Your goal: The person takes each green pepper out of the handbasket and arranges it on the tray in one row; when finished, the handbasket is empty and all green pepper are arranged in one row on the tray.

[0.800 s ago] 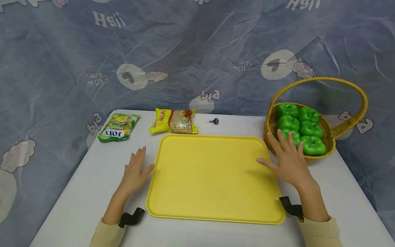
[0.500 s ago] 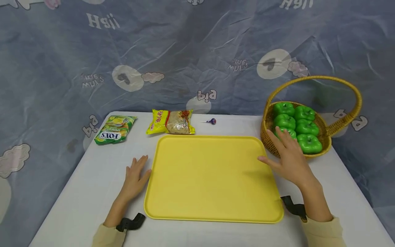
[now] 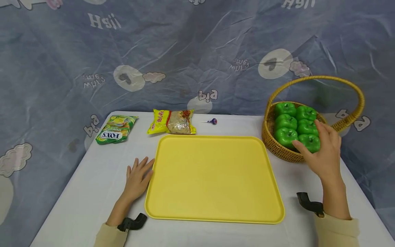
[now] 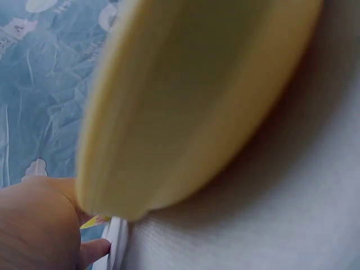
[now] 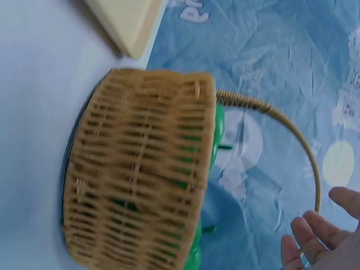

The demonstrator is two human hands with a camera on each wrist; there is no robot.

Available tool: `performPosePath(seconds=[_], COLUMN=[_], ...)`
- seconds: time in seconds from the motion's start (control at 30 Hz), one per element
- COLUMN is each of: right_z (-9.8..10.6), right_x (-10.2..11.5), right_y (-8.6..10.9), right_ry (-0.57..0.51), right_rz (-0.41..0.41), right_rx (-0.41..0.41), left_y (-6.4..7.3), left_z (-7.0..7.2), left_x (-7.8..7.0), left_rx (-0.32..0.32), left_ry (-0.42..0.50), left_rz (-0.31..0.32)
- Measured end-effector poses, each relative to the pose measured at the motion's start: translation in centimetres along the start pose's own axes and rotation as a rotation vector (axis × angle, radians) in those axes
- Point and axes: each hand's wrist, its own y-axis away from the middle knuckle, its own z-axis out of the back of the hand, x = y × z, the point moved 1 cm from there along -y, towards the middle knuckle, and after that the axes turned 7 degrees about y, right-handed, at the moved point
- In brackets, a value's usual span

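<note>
My right hand [image 3: 327,151] hovers over the front right of a wicker basket [image 3: 282,152], thumb and fingers spread apart. Below it are several glossy green bell peppers [image 3: 285,136]; the hand covers part of the right-hand ones. In the right wrist view, the fingers [image 5: 315,228] hang in the air beyond the rim of the basket [image 5: 140,163], with nothing between them. My left hand [image 3: 137,178] rests flat at the left edge of a yellow tray [image 3: 213,178], fingertips by its rim. The left wrist view has the tray [image 4: 185,112] close up, blurred.
Behind the tray lie a yellow food packet [image 3: 172,121] and a lollipop [image 3: 213,121]. A green candy bag [image 3: 116,129] is at the back left of the white table [image 3: 92,181]. The basket's tall handle [image 3: 321,78] arches above the peppers. A patterned grey-blue cloth [image 3: 185,51] hangs behind.
My right hand has moved right, from the basket's front left to above its right-hand peppers. The left hand has settled by the tray's left edge. The view shifted slightly.
</note>
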Motion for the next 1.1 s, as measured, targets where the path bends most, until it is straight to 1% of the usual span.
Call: performPosePath(seconds=[0.17, 0.37, 0.63, 0.73, 0.87, 0.97, 1.1], right_z=[0.8, 1.1, 0.6, 0.3, -0.2, -0.6, -0.8], right_x=[-1.4, -3.2, -4.6, -5.3, -6.4, -7.1, -7.7], right_y=[-0.1, -0.1, 0.0, 0.0, 0.2, 0.3, 0.4], right_ry=[0.025, 0.040, 0.025, 0.013, 0.028, 0.026, -0.008], right_rz=[-0.153, -0.291, -0.422, -0.481, -0.554, -0.585, -0.583], right_rx=[-0.001, 0.027, 0.112, 0.160, 0.230, 0.261, 0.270], left_y=[-0.1, 0.0, 0.0, 0.0, 0.1, 0.2, 0.1], left_z=[0.0, 0.0, -0.1, -0.1, -0.2, -0.2, -0.1], left_x=[0.0, 0.1, 0.1, 0.2, 0.2, 0.2, 0.1], left_rx=[0.005, 0.020, 0.016, 0.014, 0.012, 0.010, 0.006], left_ry=[-0.009, -0.016, -0.018, -0.019, -0.019, -0.017, -0.020], left_rz=[0.008, 0.034, 0.030, 0.028, 0.024, 0.019, 0.014])
